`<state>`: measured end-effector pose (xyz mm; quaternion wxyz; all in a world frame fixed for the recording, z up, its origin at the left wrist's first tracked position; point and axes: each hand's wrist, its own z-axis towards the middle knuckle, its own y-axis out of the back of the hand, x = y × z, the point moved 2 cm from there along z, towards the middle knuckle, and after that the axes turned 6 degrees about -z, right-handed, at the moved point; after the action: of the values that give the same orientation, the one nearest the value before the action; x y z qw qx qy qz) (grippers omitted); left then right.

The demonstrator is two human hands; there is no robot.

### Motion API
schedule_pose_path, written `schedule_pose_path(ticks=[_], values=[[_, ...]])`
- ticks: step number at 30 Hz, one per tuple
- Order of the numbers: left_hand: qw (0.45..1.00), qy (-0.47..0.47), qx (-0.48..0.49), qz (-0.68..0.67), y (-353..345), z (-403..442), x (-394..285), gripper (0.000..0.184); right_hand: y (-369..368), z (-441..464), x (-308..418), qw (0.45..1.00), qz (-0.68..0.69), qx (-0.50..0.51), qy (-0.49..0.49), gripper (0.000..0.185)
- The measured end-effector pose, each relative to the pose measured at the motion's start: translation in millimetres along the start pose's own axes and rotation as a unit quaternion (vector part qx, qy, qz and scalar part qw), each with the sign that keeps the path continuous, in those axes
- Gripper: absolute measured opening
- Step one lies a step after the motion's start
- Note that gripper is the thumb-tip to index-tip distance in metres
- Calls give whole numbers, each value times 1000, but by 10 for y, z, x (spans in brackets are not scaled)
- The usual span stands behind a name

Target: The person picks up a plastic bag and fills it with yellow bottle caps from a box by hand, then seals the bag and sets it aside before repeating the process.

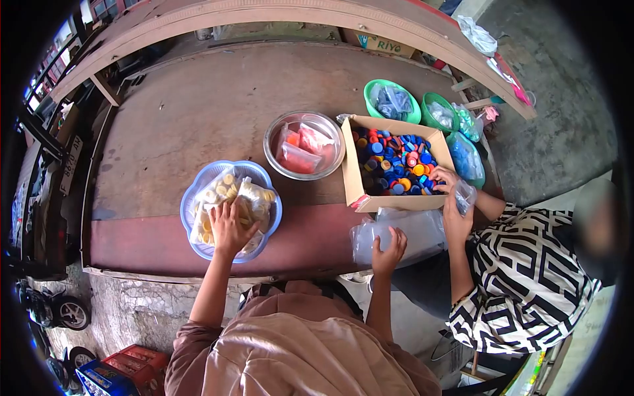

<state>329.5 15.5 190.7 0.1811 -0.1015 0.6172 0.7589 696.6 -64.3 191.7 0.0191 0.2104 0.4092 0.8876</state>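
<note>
My left hand [228,230] rests with spread fingers on clear bags of yellowish caps [256,199] inside a blue scalloped basket [278,218]. My right hand [389,252] is over a stack of clear plastic bags [419,231] at the table's near edge, its fingers apart. Right of the basket, a metal bowl [270,146] holds bags with red contents [298,158]. A cardboard box [354,173] full of blue, red, orange and yellow caps [396,162] stands beyond the stack.
At the right, a person in a patterned shirt [522,277] has one hand [444,178] at the box's caps and the other [457,218] by a small clear bag. Green bowls [417,113] with bagged caps stand behind the box. A wooden rail [264,14] borders the table's far side.
</note>
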Motion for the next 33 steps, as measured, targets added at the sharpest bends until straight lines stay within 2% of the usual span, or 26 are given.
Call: schedule_pose_path(ticks=[3,6,7,8,10,11,12,13,14,16,19,20,22,23,24,26,27,28,31,33], values=[[998,30,58,-10,50,83,-18,81,-172,-159,-393,994,11,107,-3,33],[999,37,25,-22,-4,60,-18,89,-256,-240,-580,974,52,213,-57,35],[996,59,35,-61,31,68,-98,93,-277,-238,-598,974,48,214,-64,41],[992,34,-5,-121,174,89,-269,82,-257,-212,-554,982,35,180,-34,42],[961,0,10,-276,655,145,-755,66,-168,-164,-446,993,5,114,25,45],[907,-42,42,-418,915,165,-1035,52,-173,-168,-465,991,-1,129,22,50],[880,-96,55,-463,1123,122,-1231,50,-148,-158,-460,989,6,144,20,47],[811,-132,60,-567,1259,40,-1427,50,-100,-133,-437,987,12,157,17,44],[780,-211,52,-587,1362,-47,-1549,52,-77,-115,-436,985,18,170,16,41],[642,-346,90,-678,1628,-202,-1851,51,-168,-177,-560,985,43,168,13,31],[366,-465,167,-788,1926,-303,-2287,45,-164,-160,-584,985,54,161,-16,19],[293,-516,235,-770,2013,-264,-2395,37,-120,-116,-550,986,52,158,-29,16],[305,-536,271,-740,2088,-287,-2453,33,-34,-23,-511,971,104,186,-111,15],[282,-547,189,-765,2059,-362,-2522,37,-28,11,-509,959,130,199,-153,14],[258,-552,107,-786,1991,-506,-2652,41,-40,50,-520,963,144,175,-148,14],[250,-569,64,-780,1990,-559,-2707,40,-73,97,-591,966,169,131,-144,14],[267,-584,105,-760,2072,-452,-2671,38,-90,115,-645,969,158,134,-133,13],[281,-596,145,-738,2123,-386,-2665,39,-98,86,-709,956,209,131,-161,13],[321,-585,101,-738,2158,-270,-2730,51,-63,219,-678,910,340,113,-207,18],[365,-560,147,-729,2020,-235,-2602,48,-39,268,-675,875,411,122,-225,18]])
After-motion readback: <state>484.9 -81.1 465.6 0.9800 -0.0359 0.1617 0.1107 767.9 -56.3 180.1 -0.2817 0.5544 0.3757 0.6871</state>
